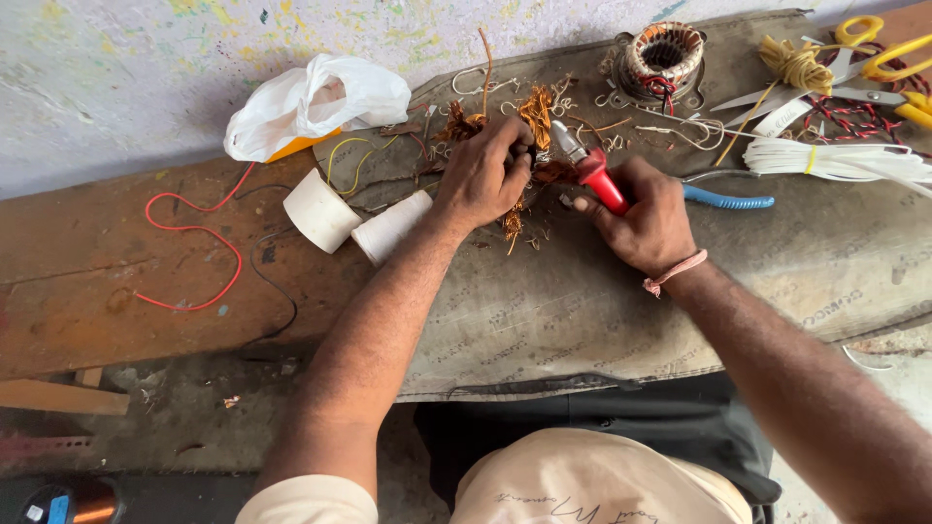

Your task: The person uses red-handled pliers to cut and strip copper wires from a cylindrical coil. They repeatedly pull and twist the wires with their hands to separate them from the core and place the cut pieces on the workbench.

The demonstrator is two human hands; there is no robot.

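My left hand [482,173] presses down on a tangle of copper wire [536,114] lying on a grey cloth mat [582,301], its fingers closed on a small dark part among the strands. My right hand [644,215] grips the red handle of a pair of pliers [594,173]. The plier jaws point up-left toward my left fingers and the copper wire. The blue second handle [728,201] sticks out to the right past my hand. What exactly the left fingers pinch is hidden.
Two white paper cups [320,210] lie on their sides left of my hand, beside a white plastic bag [311,102]. A motor stator [663,58], yellow-handled scissors [879,53], white sleeving strips [835,160] and red wire [194,262] lie around the wooden bench.
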